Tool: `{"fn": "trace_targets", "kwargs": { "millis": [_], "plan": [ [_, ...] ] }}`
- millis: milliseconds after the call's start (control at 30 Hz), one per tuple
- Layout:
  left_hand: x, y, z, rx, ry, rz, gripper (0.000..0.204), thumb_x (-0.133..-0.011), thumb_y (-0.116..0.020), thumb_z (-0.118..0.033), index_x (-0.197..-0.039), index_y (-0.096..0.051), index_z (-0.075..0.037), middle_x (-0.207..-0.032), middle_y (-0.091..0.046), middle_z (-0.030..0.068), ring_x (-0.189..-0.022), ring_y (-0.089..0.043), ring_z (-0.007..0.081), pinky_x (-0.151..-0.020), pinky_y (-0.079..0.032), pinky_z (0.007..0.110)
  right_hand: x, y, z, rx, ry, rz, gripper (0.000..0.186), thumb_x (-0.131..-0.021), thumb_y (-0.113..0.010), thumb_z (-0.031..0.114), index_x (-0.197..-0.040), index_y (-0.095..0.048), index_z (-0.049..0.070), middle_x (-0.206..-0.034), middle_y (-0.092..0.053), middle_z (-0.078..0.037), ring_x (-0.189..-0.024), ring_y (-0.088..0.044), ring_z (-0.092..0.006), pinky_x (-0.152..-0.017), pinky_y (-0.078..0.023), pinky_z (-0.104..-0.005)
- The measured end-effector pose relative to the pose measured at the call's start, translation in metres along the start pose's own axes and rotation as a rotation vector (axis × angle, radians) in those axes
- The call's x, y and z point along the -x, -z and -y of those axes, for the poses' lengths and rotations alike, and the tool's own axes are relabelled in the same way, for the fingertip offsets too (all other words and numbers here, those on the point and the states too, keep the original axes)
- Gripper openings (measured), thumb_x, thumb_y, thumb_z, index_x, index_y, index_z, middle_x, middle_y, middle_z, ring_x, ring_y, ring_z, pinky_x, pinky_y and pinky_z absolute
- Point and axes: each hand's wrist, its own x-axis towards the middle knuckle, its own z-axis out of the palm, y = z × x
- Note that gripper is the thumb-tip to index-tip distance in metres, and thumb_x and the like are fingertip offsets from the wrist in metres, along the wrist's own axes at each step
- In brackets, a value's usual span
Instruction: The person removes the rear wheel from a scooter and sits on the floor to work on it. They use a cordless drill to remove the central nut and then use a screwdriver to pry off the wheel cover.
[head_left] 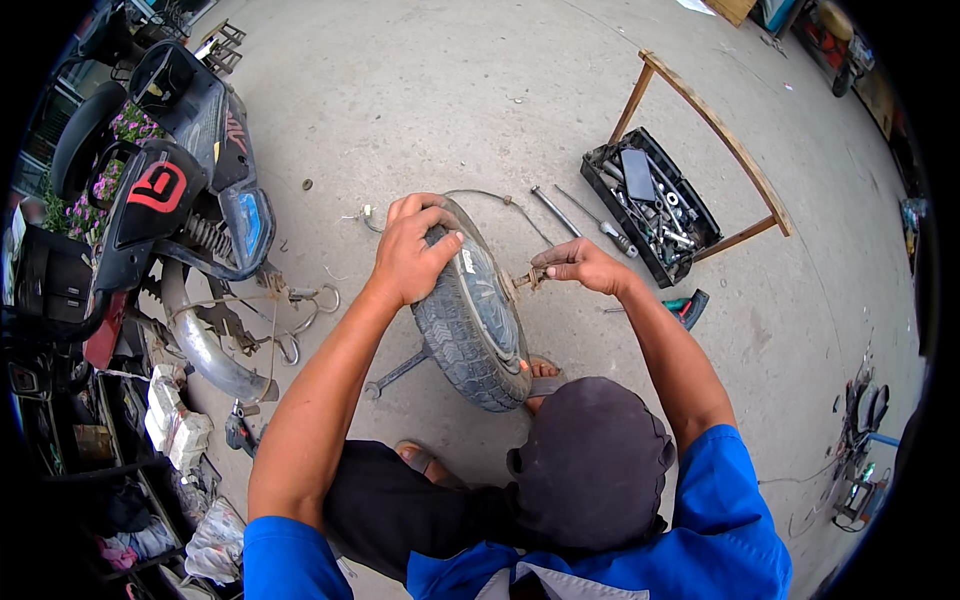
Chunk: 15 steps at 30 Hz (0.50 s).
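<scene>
A scooter wheel with a worn black tyre (455, 335) and a dark hub (490, 290) stands upright, slightly tilted, on the ground before me. My left hand (412, 245) is closed over the top of the tyre, fingers wrapped across the tread. On the hub's right side, my right hand (578, 266) pinches a small brownish metal part (530, 279) at the end of the axle; its exact kind is hard to make out. Behind the wheel a thin dark cable (510, 203) curves along the ground. An open-end wrench (398, 372) lies left of the tyre.
At right stands a black toolbox (700, 235) full of sockets and tools, beside a wooden frame (715, 110). A metal bar (552, 208) and a green-handled tool (686, 308) lie close by. A partly dismantled scooter (185, 190) fills the left side.
</scene>
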Motion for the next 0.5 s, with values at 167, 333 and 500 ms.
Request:
{"fn": "trace_targets", "kwargs": {
  "millis": [167, 333, 500],
  "plan": [
    [0.0001, 0.0010, -0.0007, 0.002, 0.016, 0.004, 0.031, -0.082, -0.067, -0.031, -0.099, -0.071, -0.005, -0.126, -0.058, 0.0147, -0.123, -0.046, 0.0349, -0.108, -0.035, 0.044, 0.0021, -0.0013, 0.0048, 0.026, -0.016, -0.025, 0.039, -0.088, -0.061, 0.007, -0.125, -0.067, -0.004, -0.116, -0.073, -0.014, -0.108, -0.066, -0.0217, -0.100, -0.049, -0.0333],
    [-0.0002, 0.0004, -0.0020, -0.012, 0.006, -0.016, 0.030, -0.080, -0.070, -0.029, -0.097, -0.073, -0.004, -0.124, -0.060, 0.0156, -0.123, -0.047, 0.0352, -0.105, -0.040, 0.043, 0.0007, 0.0036, 0.0057, 0.039, -0.012, -0.039, 0.045, -0.080, -0.057, 0.003, -0.123, -0.068, -0.004, -0.117, -0.072, -0.016, -0.108, -0.066, -0.0234, -0.102, -0.047, -0.0329],
    [-0.0007, 0.0004, -0.0009, 0.008, 0.015, 0.005, 0.031, -0.082, -0.068, -0.031, -0.099, -0.072, -0.005, -0.126, -0.058, 0.0150, -0.124, -0.046, 0.0347, -0.108, -0.035, 0.044, 0.0002, 0.0006, 0.0028, -0.005, -0.016, -0.050, 0.042, -0.081, -0.057, 0.002, -0.120, -0.070, -0.005, -0.113, -0.073, -0.015, -0.105, -0.067, -0.0221, -0.099, -0.049, -0.0321]
  ]
}}
